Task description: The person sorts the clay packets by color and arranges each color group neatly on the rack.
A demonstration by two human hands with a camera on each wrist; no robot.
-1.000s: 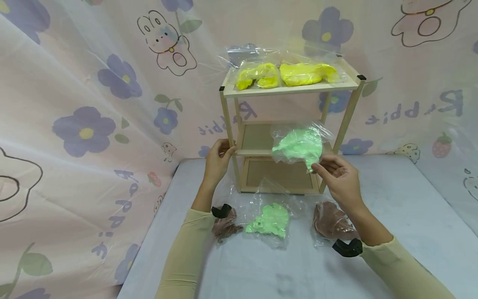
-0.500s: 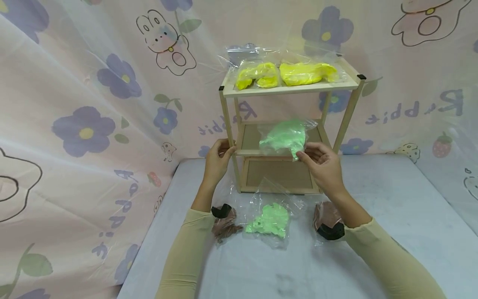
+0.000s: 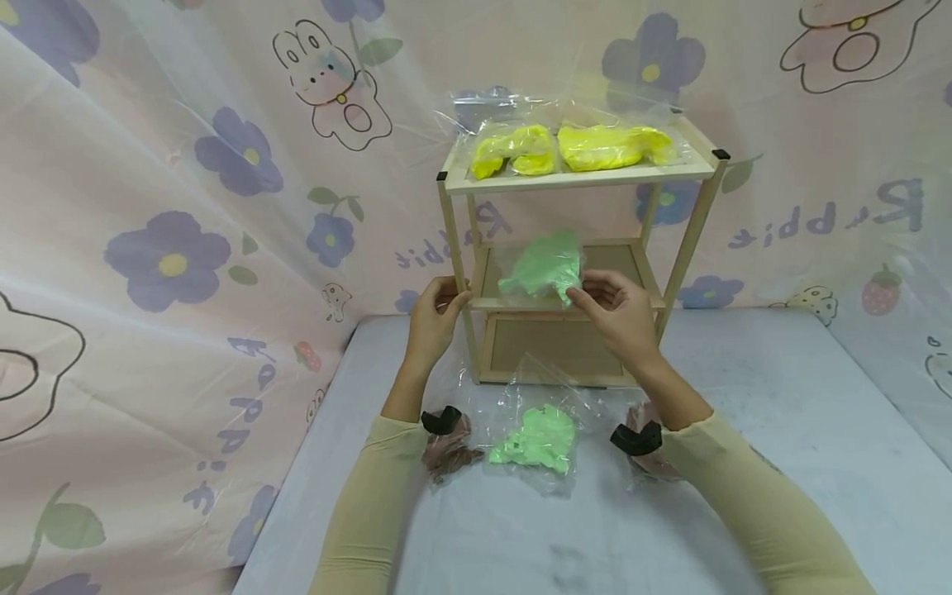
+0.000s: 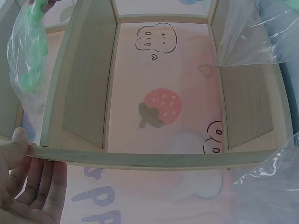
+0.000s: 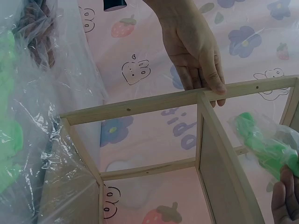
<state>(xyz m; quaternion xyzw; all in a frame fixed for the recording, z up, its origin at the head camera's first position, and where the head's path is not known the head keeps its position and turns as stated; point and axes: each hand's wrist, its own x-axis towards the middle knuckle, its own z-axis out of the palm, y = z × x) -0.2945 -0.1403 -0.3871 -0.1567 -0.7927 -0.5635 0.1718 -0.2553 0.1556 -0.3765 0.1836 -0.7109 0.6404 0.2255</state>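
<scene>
In the head view my left hand [image 3: 433, 318] grips the left front post of a small three-tier wooden rack [image 3: 576, 179], level with its middle shelf. The left wrist view shows the thumb [image 4: 17, 140] on one side of the post and fingers on the other. My right hand [image 3: 619, 321] pinches a clear plastic bag of light green clay-like stuff [image 3: 546, 263] by its lower right corner. That bag hangs at the front of the middle shelf; whether it touches the shelf I cannot tell. Two bags of yellow clay-like stuff [image 3: 613, 149] lie on the top shelf.
Before the rack on the white-covered table [image 3: 521, 545] lie another bagged green lump [image 3: 539, 438], a brown bagged lump [image 3: 449, 450] at left and another brown one [image 3: 654, 467] partly behind the right wrist. A patterned cloth [image 3: 171, 264] hangs behind and to the left.
My right hand has moved left and slightly up with the green bag, from the rack's right side to the middle shelf's front. The left hand has stayed on the post.
</scene>
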